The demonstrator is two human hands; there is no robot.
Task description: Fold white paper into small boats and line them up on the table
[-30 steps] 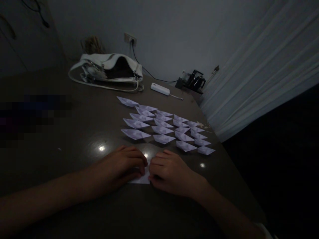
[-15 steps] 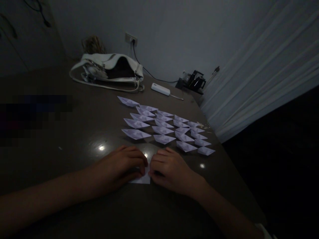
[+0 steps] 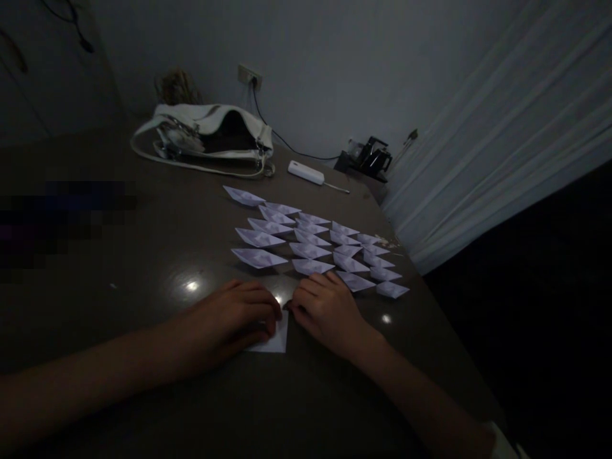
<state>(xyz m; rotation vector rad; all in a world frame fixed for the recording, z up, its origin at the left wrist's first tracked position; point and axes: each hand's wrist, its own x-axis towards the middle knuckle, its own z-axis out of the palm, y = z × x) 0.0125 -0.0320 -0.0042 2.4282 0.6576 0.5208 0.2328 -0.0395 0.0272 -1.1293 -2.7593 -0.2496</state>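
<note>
A small white piece of paper (image 3: pixel 275 343) lies flat on the dark table in front of me, mostly covered by my left hand. My left hand (image 3: pixel 243 315) is closed over it, thumb and curled fingers pressing it down. At the paper's upper right corner is my right hand (image 3: pixel 327 312), its fingers curled together and the fingertips at the edge. Its palm side is hidden. Just beyond both hands stand several white folded paper boats (image 3: pixel 259 257), set out in rows; the nearest ones are close to my right knuckles.
A white handbag (image 3: pixel 215 137) lies open at the back of the table (image 3: pixel 143 255). Near it are a white power bank (image 3: pixel 306 172) with a short cable and, farther right, a black kettle (image 3: pixel 375 158). A pale curtain (image 3: pixel 459 159) hangs along the right side. A blurred-out patch covers the left.
My right hand has slid away from me along the paper's right edge up to its far corner, uncovering more of that edge. My left hand stays in place on the paper.
</note>
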